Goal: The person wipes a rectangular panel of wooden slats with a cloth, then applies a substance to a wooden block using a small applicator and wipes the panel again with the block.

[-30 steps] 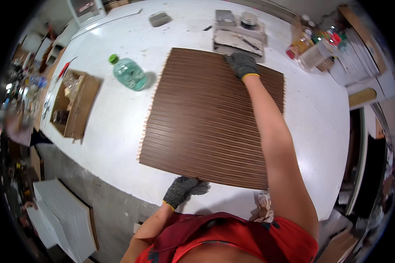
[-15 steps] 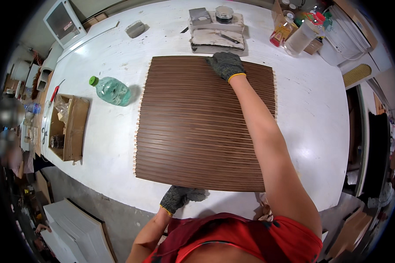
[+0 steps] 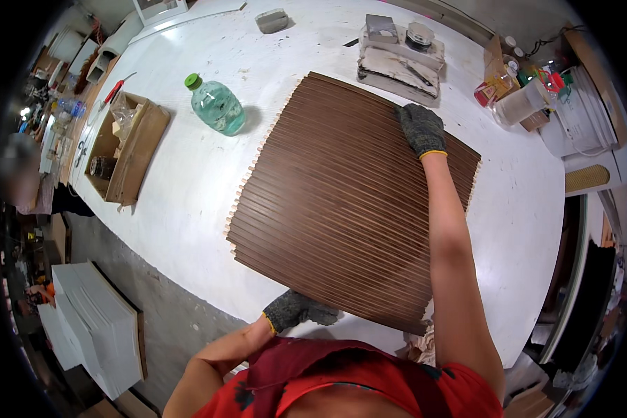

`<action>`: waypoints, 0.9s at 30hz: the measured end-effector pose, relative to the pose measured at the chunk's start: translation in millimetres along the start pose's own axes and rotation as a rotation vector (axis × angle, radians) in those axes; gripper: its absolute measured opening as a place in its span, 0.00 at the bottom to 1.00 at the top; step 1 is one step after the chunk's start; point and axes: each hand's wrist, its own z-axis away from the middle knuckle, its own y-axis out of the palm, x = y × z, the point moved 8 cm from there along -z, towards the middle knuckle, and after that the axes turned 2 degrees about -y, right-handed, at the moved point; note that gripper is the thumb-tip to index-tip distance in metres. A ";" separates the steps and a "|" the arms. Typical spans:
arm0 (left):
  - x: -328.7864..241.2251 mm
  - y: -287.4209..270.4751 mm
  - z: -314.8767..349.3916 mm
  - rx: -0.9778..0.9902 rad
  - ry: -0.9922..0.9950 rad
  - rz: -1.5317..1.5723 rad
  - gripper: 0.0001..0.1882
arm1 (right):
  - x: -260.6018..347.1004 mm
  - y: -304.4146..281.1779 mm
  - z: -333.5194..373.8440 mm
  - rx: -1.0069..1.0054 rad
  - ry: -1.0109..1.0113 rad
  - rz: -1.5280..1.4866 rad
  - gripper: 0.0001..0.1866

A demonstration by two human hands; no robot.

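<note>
A dark brown slatted panel lies slantwise on the white table, pale uneven slat ends showing along its left and right sides. My right hand, in a dark grey knit glove with a yellow cuff, lies flat on the panel at its far edge. The matching glove covers my left hand at the near edge; its fingers stretch out to the right, partly hidden by the panel's rim. Left of the panel stands a greenish plastic bottle with a green cap.
A cardboard box with odds and ends sits at the left, near red-handled pliers. Beyond the panel is a stained block bearing a jar. Bottles and a white bucket crowd the far right.
The view has swung, shifting the table's things. The panel has also turned somewhat clockwise on the table, its far right corner coming nearer. Both hands stay at its edges.
</note>
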 end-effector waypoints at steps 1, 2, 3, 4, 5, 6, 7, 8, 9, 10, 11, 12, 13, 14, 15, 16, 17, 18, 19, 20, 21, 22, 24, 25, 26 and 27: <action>-0.1 2.0 -0.9 -0.009 0.013 0.004 0.21 | -1.2 0.0 0.1 -0.037 -0.017 0.008 0.24; -1.1 3.4 -1.3 -0.019 0.025 0.009 0.21 | -4.4 -2.4 -1.6 -0.056 -0.025 0.040 0.24; 1.9 2.9 -1.5 0.008 0.023 0.018 0.21 | -4.8 -1.1 -2.0 -0.068 -0.037 0.064 0.24; 5.5 -1.9 -4.7 0.034 0.024 0.029 0.21 | -3.2 0.6 -2.2 -0.081 -0.051 0.088 0.23; 11.5 -9.3 -5.6 0.052 0.025 0.049 0.21 | 5.8 -1.1 0.8 -0.051 -0.069 0.130 0.23; 11.7 -9.5 -4.7 0.092 0.011 0.129 0.20 | 2.6 2.5 1.0 -0.021 -0.089 0.127 0.24; 10.1 -10.8 -4.1 0.082 0.031 0.006 0.20 | -4.4 3.7 4.2 -0.023 -0.059 0.104 0.24; 7.5 -12.4 0.7 0.062 0.051 -0.107 0.19 | -1.3 6.7 8.8 -0.016 -0.039 0.075 0.26; 5.9 -16.8 3.8 0.046 0.018 -0.190 0.21 | -6.2 5.5 13.1 -0.071 -0.051 0.132 0.28; -2.5 -18.2 12.4 0.068 0.068 -0.137 0.17 | -8.6 7.3 17.8 -0.128 -0.062 0.190 0.30; -24.2 -13.8 36.5 0.098 0.194 -0.247 0.15 | 11.4 1.1 33.4 -0.077 -0.055 0.264 0.32; -50.2 -12.9 60.8 0.140 0.315 -0.380 0.13 | 13.6 -2.3 49.4 -0.048 -0.064 0.271 0.32; -77.7 -33.7 85.2 0.080 0.513 -0.531 0.12 | 8.0 -2.1 71.7 -0.112 -0.178 0.256 0.31; -102.9 -53.3 105.2 -0.066 0.658 -0.649 0.14 | 16.9 -11.9 98.7 -0.098 -0.255 0.186 0.31; -132.3 -72.2 130.0 -0.321 0.830 -0.763 0.15 | 29.3 -26.2 128.2 -0.082 -0.332 0.110 0.32; -157.3 -87.2 152.2 -0.578 0.992 -0.841 0.17 | 40.8 -40.9 157.3 -0.067 -0.386 0.045 0.33; -180.4 -97.0 162.5 -0.738 1.115 -0.887 0.19 | 47.9 -54.5 186.8 -0.054 -0.432 -0.015 0.33; -199.3 -104.0 161.5 -0.531 1.312 -0.342 0.22 | 42.2 -59.5 214.4 -0.037 -0.411 -0.092 0.33; -217.2 -110.8 142.2 -0.441 1.209 -0.377 0.26 | 36.2 -64.3 242.9 -0.023 -0.383 -0.169 0.33; -231.2 -121.0 118.9 -0.347 1.104 -0.409 0.29 | 28.5 -72.1 272.6 -0.052 -0.276 -0.263 0.32; -241.6 -136.9 95.7 -0.349 1.060 -0.507 0.31 | 24.0 -77.8 303.6 -0.078 -0.169 -0.352 0.31; -238.8 -149.0 81.2 -0.365 1.014 -0.601 0.32 | 28.7 -82.4 331.8 -0.125 -0.130 -0.383 0.29; -250.8 -111.3 67.2 -0.341 1.028 -0.879 0.35 | 25.6 -92.3 390.3 -0.227 0.048 -0.447 0.27; -256.3 -104.3 57.9 -0.286 1.014 -0.945 0.38 | 18.6 -85.0 422.3 -0.293 0.157 -0.577 0.28; -256.4 -98.6 51.3 -0.235 0.998 -1.012 0.41 | 10.0 -70.2 449.3 -0.359 0.265 -0.710 0.28; -257.4 -100.1 45.5 -0.287 0.976 -0.986 0.44 | 6.1 -57.1 467.1 -0.371 0.306 -0.722 0.29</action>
